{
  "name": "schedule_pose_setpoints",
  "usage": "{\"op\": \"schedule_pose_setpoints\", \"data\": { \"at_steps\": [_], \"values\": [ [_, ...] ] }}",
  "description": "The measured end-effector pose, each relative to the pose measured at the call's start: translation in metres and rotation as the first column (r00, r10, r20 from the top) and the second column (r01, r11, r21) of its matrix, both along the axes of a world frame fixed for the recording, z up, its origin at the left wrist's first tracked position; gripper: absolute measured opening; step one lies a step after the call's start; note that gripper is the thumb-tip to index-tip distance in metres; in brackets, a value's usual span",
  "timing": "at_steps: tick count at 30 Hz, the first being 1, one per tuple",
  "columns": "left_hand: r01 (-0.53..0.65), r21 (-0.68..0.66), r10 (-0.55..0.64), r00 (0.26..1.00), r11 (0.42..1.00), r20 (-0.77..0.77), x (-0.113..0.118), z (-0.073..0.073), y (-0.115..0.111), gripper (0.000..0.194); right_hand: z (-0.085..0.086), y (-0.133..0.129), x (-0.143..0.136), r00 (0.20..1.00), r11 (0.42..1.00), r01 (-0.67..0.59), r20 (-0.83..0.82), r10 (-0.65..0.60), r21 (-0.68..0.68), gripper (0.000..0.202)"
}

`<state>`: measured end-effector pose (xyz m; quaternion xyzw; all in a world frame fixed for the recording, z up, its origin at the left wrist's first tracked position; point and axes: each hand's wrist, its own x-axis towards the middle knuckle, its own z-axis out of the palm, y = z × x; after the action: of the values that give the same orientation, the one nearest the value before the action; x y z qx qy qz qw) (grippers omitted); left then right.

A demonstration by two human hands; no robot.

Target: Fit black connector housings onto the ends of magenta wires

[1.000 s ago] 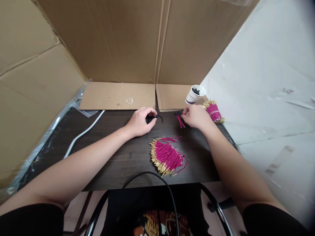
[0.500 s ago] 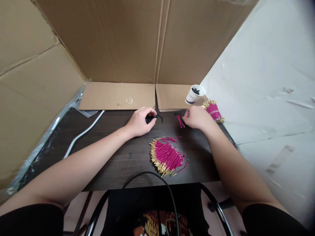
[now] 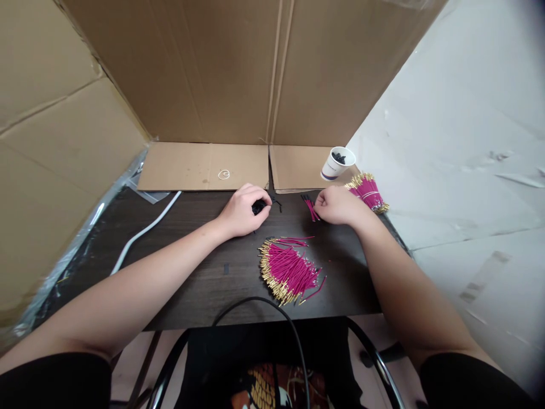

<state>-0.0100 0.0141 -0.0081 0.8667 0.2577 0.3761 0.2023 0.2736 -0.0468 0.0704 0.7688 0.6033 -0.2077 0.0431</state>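
Hands well apart, the left hand point(image 3: 243, 211) cups a cluster of small black pieces point(image 3: 258, 207), its grip unclear. Between and nearer the body than both hands lies a loose pile of magenta wires point(image 3: 292, 270). The right hand point(image 3: 336, 204), fingertips together, has just dropped slightly to the edge of a few black-tipped wires point(image 3: 309, 205), suggesting attention to that group; whether it pinches one cannot be told. Beyond it stands a paper cup point(image 3: 334, 170); to its right, a tied bundle point(image 3: 369, 194).

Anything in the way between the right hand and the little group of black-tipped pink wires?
Nothing visible: the right hand is right beside the black-tipped pink wires. The white cup stands beyond the hand, not between them.
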Motion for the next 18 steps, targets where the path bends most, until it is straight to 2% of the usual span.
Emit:
{"op": "schedule_pose_setpoints", "data": {
  "at_steps": [5, 8, 11, 15, 18],
  "values": [
    [0.027, -0.037, -0.027, 1.000, 0.999, -0.016, -0.001, 0.005, -0.003, 0.004, 0.001, -0.002, -0.001, 0.999, 1.000, -0.015, -0.040, 0.016, 0.018, 0.015],
    [0.101, -0.080, -0.109, 0.989, 0.992, -0.104, -0.004, 0.011, -0.005, 0.004, 0.003, -0.006, -0.003, 0.998, 0.993, -0.054, -0.025, 0.057, 0.109, 0.017],
    [0.183, -0.109, -0.203, 0.956, 0.977, -0.213, -0.007, 0.017, -0.007, 0.012, 0.008, -0.012, -0.008, 0.976, 0.964, -0.198, -0.055, 0.210, 0.177, 0.019],
    [0.224, -0.133, -0.253, 0.930, 0.965, -0.266, -0.010, 0.021, -0.007, 0.019, 0.017, -0.022, -0.016, 0.853, 0.879, -0.470, -0.214, 0.475, 0.077, 0.017],
    [0.238, -0.133, -0.267, 0.924, 0.962, -0.276, -0.010, 0.022, -0.007, 0.022, 0.022, -0.026, -0.020, 0.807, 0.835, -0.550, -0.244, 0.537, 0.018, 0.016]
  ]
}}
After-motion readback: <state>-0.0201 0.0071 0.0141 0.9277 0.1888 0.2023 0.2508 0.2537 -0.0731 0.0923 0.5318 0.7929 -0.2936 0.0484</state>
